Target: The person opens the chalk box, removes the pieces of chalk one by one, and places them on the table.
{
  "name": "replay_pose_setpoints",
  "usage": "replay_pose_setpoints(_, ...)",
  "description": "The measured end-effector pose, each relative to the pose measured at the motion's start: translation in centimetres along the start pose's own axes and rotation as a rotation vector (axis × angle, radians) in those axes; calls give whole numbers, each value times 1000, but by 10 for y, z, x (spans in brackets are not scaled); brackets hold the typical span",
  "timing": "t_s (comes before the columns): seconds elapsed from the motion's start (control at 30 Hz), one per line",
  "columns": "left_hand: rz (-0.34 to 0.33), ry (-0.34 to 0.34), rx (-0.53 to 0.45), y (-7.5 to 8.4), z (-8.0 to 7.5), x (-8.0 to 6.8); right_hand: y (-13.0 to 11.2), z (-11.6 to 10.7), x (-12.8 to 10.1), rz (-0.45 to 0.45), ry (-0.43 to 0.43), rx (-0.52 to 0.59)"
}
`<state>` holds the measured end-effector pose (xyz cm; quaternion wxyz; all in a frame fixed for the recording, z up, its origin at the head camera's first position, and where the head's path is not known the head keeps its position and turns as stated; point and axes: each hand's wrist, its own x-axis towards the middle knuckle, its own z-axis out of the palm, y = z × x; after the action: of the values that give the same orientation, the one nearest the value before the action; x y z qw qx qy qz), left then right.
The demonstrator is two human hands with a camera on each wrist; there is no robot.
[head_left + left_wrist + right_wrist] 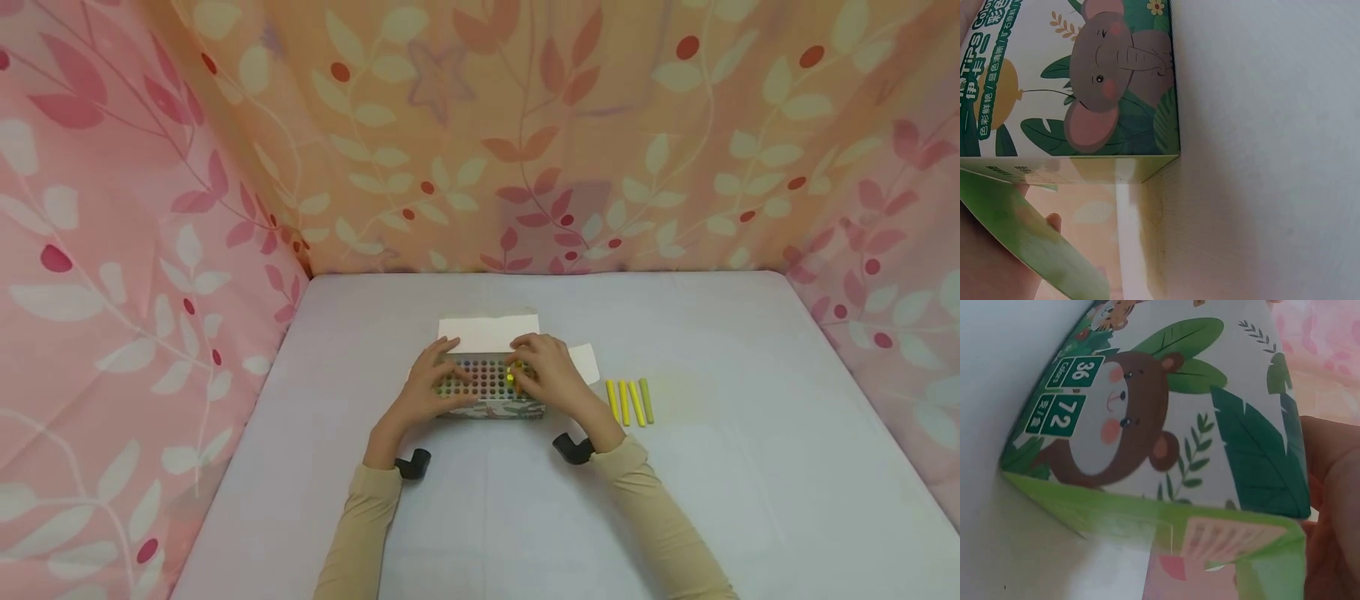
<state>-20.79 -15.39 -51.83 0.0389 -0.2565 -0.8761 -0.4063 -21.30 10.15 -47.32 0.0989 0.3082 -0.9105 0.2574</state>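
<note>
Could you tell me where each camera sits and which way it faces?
Head: above, looking forward and down at the table; both hands on the open box, sleeves show.
Left wrist: low beside the box, elephant side; a fingertip shows.
Right wrist: low by its bear side; fingers show.
All share the box.

I see a pale lavender-grey table (480, 517) filling the space between patterned cloth walls. On it stands an open box (491, 392) of coloured markers, with a white flap, perhaps part of that box, to its right and four yellow markers (630, 402) lying side by side beyond it.
</note>
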Motion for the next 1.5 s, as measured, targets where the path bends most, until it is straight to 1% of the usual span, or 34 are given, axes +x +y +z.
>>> replay_pose_setpoints(0.17, -11, 6, -2, 0, 1, -1, -1, 1, 0, 21, -26, 6)
replay_pose_setpoints(0.37, -10, 14, 7, -2, 2, -3, -1, 1, 1, 14, -33, -19)
replay_pose_setpoints(0.57, -21, 7, -8, 0, 3, -3, 0, 0, -1, 12, -44, -14)
replay_pose_setpoints(0.77, -30, 2, -9, 1, 3, -3, -1, -3, -2, 11, -39, -15)
replay_pose_setpoints(0.93, -24, -3, -2, 3, 2, -2, -3, -5, -2, 9, -40, -8)
replay_pose_setpoints(1.1, -24, -6, -4, 5, 1, -2, -2, -3, -2, 17, -43, -28)
replay_pose_setpoints(1.27, -21, -6, 1, 4, 1, -2, -1, -4, -2, 6, 1, -8)
replay_pose_setpoints(1.5, -19, -7, 8, 2, 1, -1, -2, -10, 2, -38, 130, 85)
